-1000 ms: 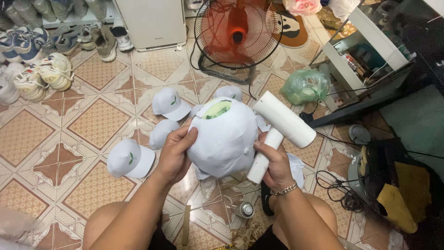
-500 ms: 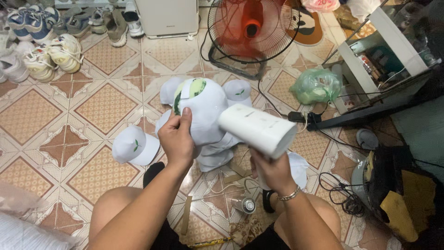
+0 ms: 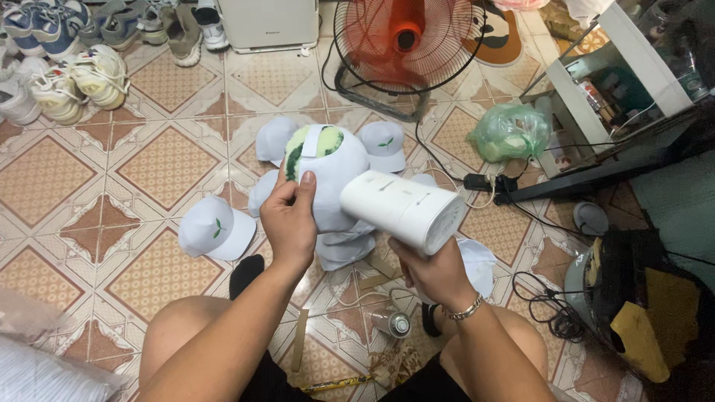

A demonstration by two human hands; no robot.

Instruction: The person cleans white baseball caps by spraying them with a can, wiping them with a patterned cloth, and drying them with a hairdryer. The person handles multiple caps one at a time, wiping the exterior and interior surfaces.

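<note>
My left hand (image 3: 289, 217) grips a white cap (image 3: 328, 175) stretched over a round green form, held up over the tiled floor with the cap's back strap on top. My right hand (image 3: 436, 277) holds a white cylinder-shaped hand-held appliance (image 3: 402, 209) by its handle, its barrel lying sideways with one end against the cap. Several more white caps with a small green leaf mark lie on the floor around and below the held one, such as one white cap (image 3: 215, 228) at the left and another white cap (image 3: 383, 144) behind.
An orange floor fan (image 3: 406, 45) stands ahead. Shoes (image 3: 71, 78) line the far left. A green plastic bag (image 3: 510, 132), a power strip (image 3: 488, 182) and cables lie to the right, beside a shelf. A small spray can (image 3: 392, 323) lies between my knees.
The cap on its form has been turned so its green back opening faces up. My right hand has swung the white appliance level against the cap.
</note>
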